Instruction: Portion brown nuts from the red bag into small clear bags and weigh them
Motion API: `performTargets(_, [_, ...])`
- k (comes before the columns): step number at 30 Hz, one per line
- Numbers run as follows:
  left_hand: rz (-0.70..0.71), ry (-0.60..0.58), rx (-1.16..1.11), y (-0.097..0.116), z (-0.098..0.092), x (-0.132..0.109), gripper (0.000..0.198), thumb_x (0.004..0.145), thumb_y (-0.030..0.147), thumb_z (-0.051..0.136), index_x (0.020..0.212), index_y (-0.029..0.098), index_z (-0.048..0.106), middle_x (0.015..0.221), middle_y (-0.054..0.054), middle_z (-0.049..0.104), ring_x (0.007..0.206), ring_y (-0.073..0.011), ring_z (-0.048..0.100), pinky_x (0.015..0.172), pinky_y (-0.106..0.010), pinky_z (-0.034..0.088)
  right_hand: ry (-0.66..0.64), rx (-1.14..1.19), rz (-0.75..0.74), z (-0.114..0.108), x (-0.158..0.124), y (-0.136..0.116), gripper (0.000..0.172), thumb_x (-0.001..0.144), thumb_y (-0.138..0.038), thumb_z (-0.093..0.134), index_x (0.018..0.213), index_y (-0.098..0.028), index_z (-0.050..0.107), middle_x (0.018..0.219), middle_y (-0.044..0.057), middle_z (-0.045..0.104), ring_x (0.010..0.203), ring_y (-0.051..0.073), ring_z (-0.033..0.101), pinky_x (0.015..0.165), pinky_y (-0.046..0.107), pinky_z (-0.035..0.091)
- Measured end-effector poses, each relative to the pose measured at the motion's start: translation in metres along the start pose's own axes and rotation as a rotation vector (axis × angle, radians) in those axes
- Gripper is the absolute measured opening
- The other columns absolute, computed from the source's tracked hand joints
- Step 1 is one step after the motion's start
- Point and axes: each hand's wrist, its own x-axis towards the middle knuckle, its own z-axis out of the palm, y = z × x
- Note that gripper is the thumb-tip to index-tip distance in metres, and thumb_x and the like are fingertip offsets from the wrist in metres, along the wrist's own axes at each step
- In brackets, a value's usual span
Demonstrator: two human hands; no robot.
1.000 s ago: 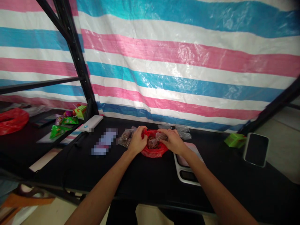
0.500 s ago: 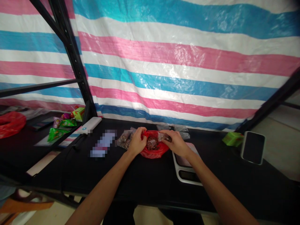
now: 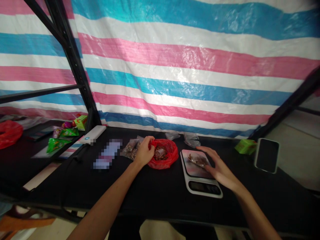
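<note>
My left hand [image 3: 145,150] pinches the left rim of a red plastic bag [image 3: 172,160]. Small brown pieces lie inside that bag, and a clear plastic cup [image 3: 160,153] rests on them. A small clear bag of brown pieces [image 3: 197,160] lies on the platform of a white kitchen scale [image 3: 186,181]. Over the scale's right side, my right hand [image 3: 220,168] is open with fingers apart. Its thumb is close to the small bag's right end; whether they touch I cannot tell. The scale's display is too dark to read.
Filled clear bags [image 3: 131,148] sit left of the red bag. Flat clear bags [image 3: 191,139] lie behind the scale. A blurred-out phone-like item [image 3: 108,155] is at left; a green box [image 3: 246,146] and a propped phone [image 3: 267,156] stand at right. A black post [image 3: 77,66] rises at left.
My right hand has moved right from the red bag to the scale, and the small bag it held now lies on the platform. My left hand still grips the red bag.
</note>
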Motion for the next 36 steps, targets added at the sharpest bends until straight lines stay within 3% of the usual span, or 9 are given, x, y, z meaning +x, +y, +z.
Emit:
performTargets(4, [0.006, -0.022, 0.005, 0.003, -0.002, 0.0, 0.034, 0.081, 0.003, 0.051, 0.109, 0.023, 0.058, 0.105, -0.004, 0.067, 0.099, -0.0203, 0.064, 0.094, -0.038, 0.051, 0.36, 0.022, 0.091, 0.008, -0.009, 0.021, 0.051, 0.073, -0.021, 0.054, 0.123, -0.027, 0.064, 0.128, 0.006, 0.063, 0.124, 0.029, 0.055, 0.109, 0.048, 0.04])
performTargets(7, [0.026, -0.051, 0.063, 0.006, -0.004, 0.0, 0.032, 0.081, 0.004, 0.053, 0.106, 0.022, 0.06, 0.102, -0.004, 0.068, 0.098, -0.022, 0.062, 0.093, -0.04, 0.051, 0.424, 0.029, 0.134, 0.011, -0.017, 0.035, 0.048, 0.071, -0.02, 0.054, 0.118, -0.026, 0.065, 0.121, 0.007, 0.064, 0.116, 0.029, 0.058, 0.104, 0.045, 0.042])
performTargets(16, [0.09, -0.06, 0.203, 0.009, -0.005, 0.0, 0.025, 0.079, 0.003, 0.056, 0.093, 0.022, 0.063, 0.091, -0.004, 0.068, 0.093, -0.0247, 0.056, 0.087, -0.042, 0.048, 0.316, 0.12, 0.091, 0.004, -0.023, 0.036, 0.054, 0.068, -0.018, 0.05, 0.119, -0.026, 0.064, 0.126, 0.007, 0.062, 0.126, 0.031, 0.053, 0.112, 0.049, 0.035])
performTargets(22, [0.072, -0.017, 0.236, 0.011, -0.007, 0.0, 0.024, 0.081, 0.006, 0.058, 0.096, 0.023, 0.066, 0.101, -0.006, 0.06, 0.103, -0.0263, 0.055, 0.094, -0.044, 0.048, 0.252, 0.141, 0.04, 0.004, -0.027, 0.041, 0.057, 0.07, -0.015, 0.05, 0.125, -0.028, 0.061, 0.134, 0.006, 0.059, 0.135, 0.031, 0.048, 0.116, 0.049, 0.031])
performTargets(28, [0.09, 0.036, 0.252, 0.015, -0.011, -0.001, 0.022, 0.085, 0.008, 0.058, 0.098, 0.023, 0.066, 0.107, -0.008, 0.055, 0.105, -0.0268, 0.052, 0.097, -0.046, 0.047, 0.108, -0.008, 0.061, 0.007, -0.018, 0.016, 0.058, 0.086, -0.032, 0.06, 0.144, -0.033, 0.051, 0.149, 0.007, 0.054, 0.14, 0.036, 0.044, 0.117, 0.058, 0.03])
performTargets(36, [0.101, 0.086, 0.222, 0.02, -0.016, 0.0, 0.021, 0.087, 0.007, 0.055, 0.097, 0.023, 0.064, 0.108, -0.007, 0.057, 0.107, -0.0258, 0.054, 0.098, -0.043, 0.047, -0.088, -0.217, -0.039, 0.014, 0.011, -0.008, 0.067, 0.083, -0.036, 0.074, 0.147, -0.037, 0.051, 0.146, 0.007, 0.06, 0.135, 0.036, 0.051, 0.114, 0.06, 0.033])
